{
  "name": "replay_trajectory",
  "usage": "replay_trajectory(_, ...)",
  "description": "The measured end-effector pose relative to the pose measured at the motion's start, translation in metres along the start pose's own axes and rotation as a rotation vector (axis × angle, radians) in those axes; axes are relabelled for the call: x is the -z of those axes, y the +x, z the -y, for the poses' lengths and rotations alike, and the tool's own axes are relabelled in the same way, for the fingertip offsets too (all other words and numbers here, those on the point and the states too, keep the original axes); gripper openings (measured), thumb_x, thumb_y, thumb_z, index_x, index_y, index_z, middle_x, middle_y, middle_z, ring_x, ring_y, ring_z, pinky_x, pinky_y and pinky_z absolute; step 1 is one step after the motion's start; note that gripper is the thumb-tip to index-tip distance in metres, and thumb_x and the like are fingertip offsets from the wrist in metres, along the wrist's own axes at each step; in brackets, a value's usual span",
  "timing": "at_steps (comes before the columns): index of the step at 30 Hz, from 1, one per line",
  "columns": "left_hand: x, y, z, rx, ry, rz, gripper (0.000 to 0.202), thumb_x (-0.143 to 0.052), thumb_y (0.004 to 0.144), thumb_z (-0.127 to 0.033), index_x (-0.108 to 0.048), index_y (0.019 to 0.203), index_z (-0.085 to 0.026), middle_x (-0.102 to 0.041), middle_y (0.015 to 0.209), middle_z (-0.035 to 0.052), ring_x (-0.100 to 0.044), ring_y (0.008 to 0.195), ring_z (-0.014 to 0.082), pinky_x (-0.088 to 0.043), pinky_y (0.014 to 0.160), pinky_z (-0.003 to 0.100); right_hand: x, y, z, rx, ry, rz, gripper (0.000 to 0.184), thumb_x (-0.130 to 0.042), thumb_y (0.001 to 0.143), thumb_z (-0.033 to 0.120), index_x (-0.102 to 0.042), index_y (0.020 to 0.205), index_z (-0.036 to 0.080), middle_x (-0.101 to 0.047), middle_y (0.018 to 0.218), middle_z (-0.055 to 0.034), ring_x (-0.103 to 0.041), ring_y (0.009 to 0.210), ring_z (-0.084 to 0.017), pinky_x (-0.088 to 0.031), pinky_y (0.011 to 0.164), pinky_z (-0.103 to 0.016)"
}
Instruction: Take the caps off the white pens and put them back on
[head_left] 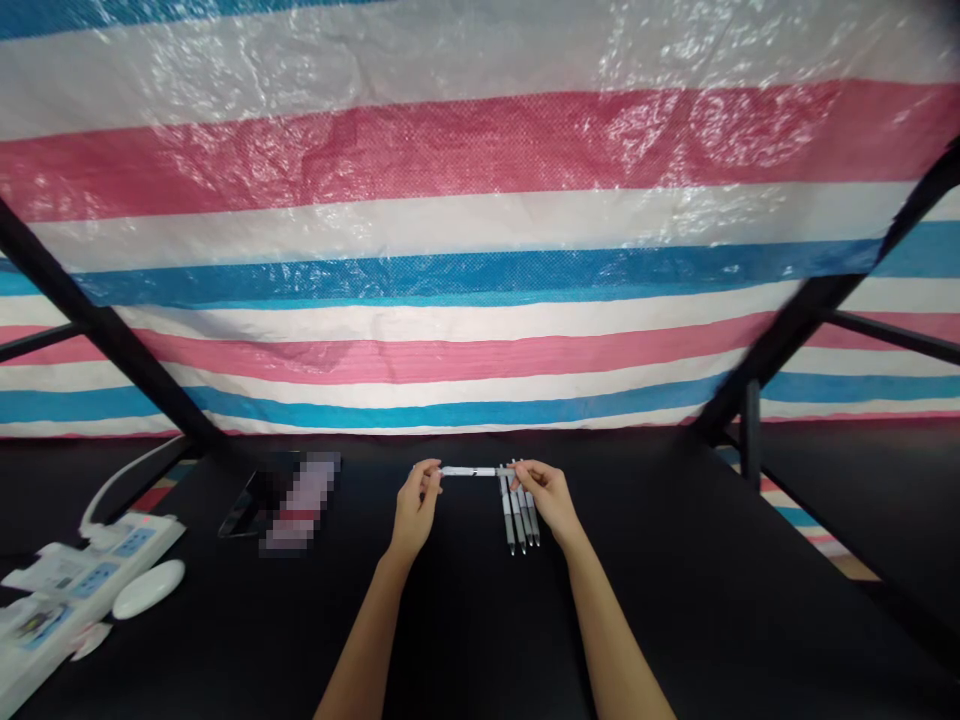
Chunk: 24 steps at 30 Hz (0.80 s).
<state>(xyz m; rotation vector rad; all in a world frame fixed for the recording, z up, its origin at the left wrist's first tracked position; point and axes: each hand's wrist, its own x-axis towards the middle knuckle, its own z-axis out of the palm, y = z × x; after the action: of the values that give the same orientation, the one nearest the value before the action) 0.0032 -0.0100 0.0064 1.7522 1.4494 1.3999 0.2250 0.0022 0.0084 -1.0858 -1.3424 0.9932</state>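
Left hand (415, 507) and right hand (545, 498) pinching white pen (469, 471) between them, loose pens (519, 522) beneath right hand

One left hand (415, 510) and one right hand (550, 500) hold one pen (469, 471) at twelve o'clock. Four more pens (519, 515) lie at one o'clock.

Both forearms (367, 640) and hands (416, 510) are bare.

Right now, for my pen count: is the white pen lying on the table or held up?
Held up: the pen is pinched level between the left hand and right hand, above the other pens.
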Motion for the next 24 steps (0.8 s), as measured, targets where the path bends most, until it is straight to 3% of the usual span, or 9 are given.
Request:
replay_trajectory(7, 0.0013, 0.0006, 0.0008, -0.031, 0.044, 0.001, 0.032, -0.036, 0.089, -0.038, -0.057, 0.075, -0.019, -0.057, 0.066, 0.0013, -0.059, 0.065, 0.0147, -0.046, 0.066, 0.026, -0.0003, 0.0003, -0.0007, 0.005, -0.004, 0.002, 0.038, -0.059, 0.075, 0.052, -0.069, 0.079, 0.015, -0.064, 0.057, -0.0033, -0.055, 0.053, -0.015, -0.045, 0.062, -0.030)
replay_trajectory(13, 0.0010, 0.0004, 0.0009, 0.003, -0.020, -0.014, 0.027, -0.046, 0.084, -0.038, -0.059, 0.099, -0.019, -0.063, 0.078, 0.0027, -0.062, 0.066, 0.0143, -0.048, 0.066, 0.026, 0.0002, 0.0005, -0.0007, 0.007, -0.011, -0.018, 0.039, -0.058, 0.076, 0.053, -0.069, 0.079, 0.015, -0.063, 0.056, -0.0036, -0.054, 0.053, -0.015, -0.044, 0.059, -0.029)
replay_trajectory(21, 0.0025, 0.0009, -0.0017, 0.001, 0.019, 0.009, 0.031, -0.040, 0.087, -0.038, -0.057, 0.070, -0.018, -0.061, 0.069, 0.0025, -0.060, 0.065, 0.0145, -0.047, 0.065, 0.026, 0.0001, 0.0004, -0.0007, 0.008, -0.011, -0.004, 0.039, -0.057, 0.076, 0.053, -0.069, 0.078, 0.016, -0.063, 0.056, -0.0034, -0.054, 0.052, -0.015, -0.045, 0.061, -0.030)
replay_trajectory(24, 0.0020, 0.0002, -0.0007, 0.017, -0.002, 0.020, 0.026, -0.041, 0.087, -0.037, -0.060, 0.088, -0.019, -0.065, 0.077, 0.0034, -0.061, 0.067, 0.0145, -0.048, 0.068, 0.027, 0.0002, 0.0001, -0.0003, 0.004, 0.000, -0.008, 0.038, -0.058, 0.076, 0.052, -0.069, 0.079, 0.015, -0.063, 0.056, -0.0031, -0.053, 0.052, -0.015, -0.044, 0.061, -0.030)
